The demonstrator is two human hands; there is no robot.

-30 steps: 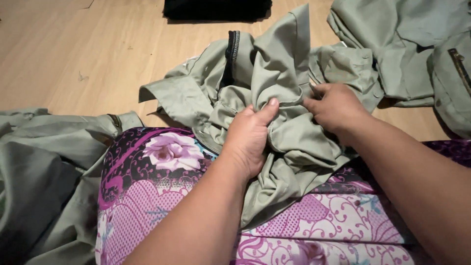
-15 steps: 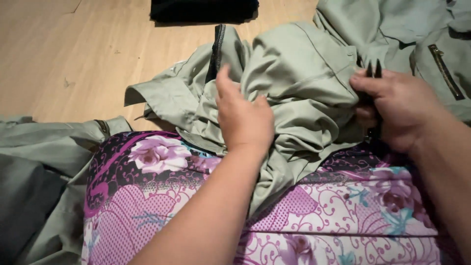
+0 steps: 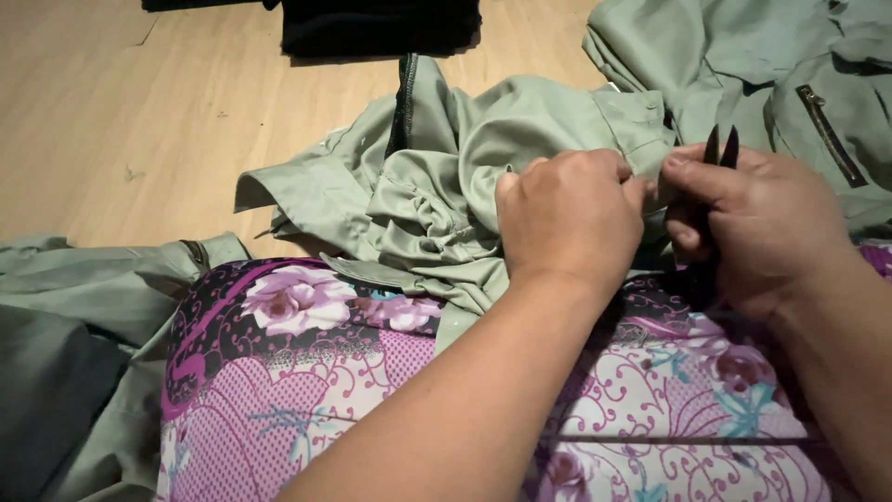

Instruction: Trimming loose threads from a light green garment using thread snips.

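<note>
1. Green garment (image 3: 483, 177) lies bunched across the person's lap, spilling onto the wooden floor (image 3: 139, 121).
2. It looks light, soft and floppy (best pinched at a seam or hem).
3. Left hand (image 3: 567, 214) is closed, pinching a fold of the cloth.
4. Right hand (image 3: 753, 223) grips small dark snips (image 3: 720, 149), tips up, beside that fold.
5. A purple flowered skirt (image 3: 307, 372) covers the lap; a metal zip (image 3: 827, 130) shows at right.
</note>
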